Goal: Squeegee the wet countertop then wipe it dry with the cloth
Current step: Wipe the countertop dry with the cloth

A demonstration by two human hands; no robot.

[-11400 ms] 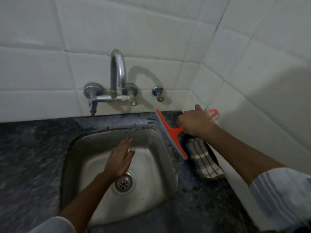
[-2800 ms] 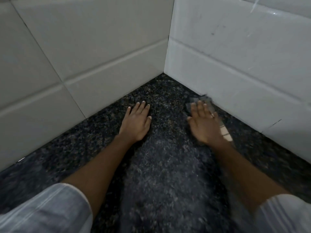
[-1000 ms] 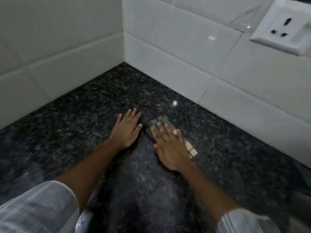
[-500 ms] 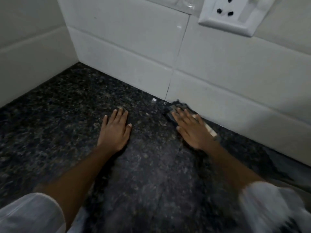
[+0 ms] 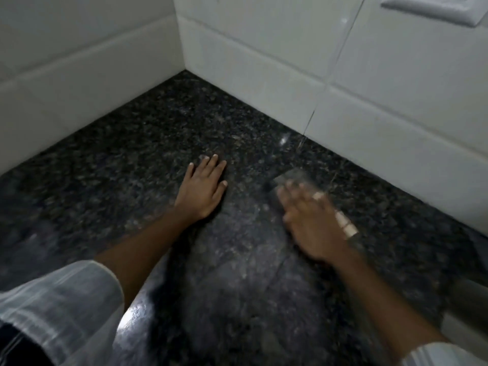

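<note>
The dark speckled granite countertop (image 5: 158, 143) fills the view and runs into a tiled corner. My left hand (image 5: 202, 190) lies flat on it, palm down, fingers together, holding nothing. My right hand (image 5: 309, 220) is blurred with motion and presses flat on the checked cloth (image 5: 291, 178), whose grey front corner and pale striped edge stick out from under the fingers and wrist. The squeegee is not in view.
White tiled walls (image 5: 264, 62) meet in a corner at the back. The lower edge of a white wall socket (image 5: 427, 6) shows at the top right. A pale ledge (image 5: 464, 294) sits at the right edge of the counter.
My right hand has slid the cloth away from the right wall, back toward me. The view has swung left, bringing the corner back in. My left hand stays flat on the counter.
</note>
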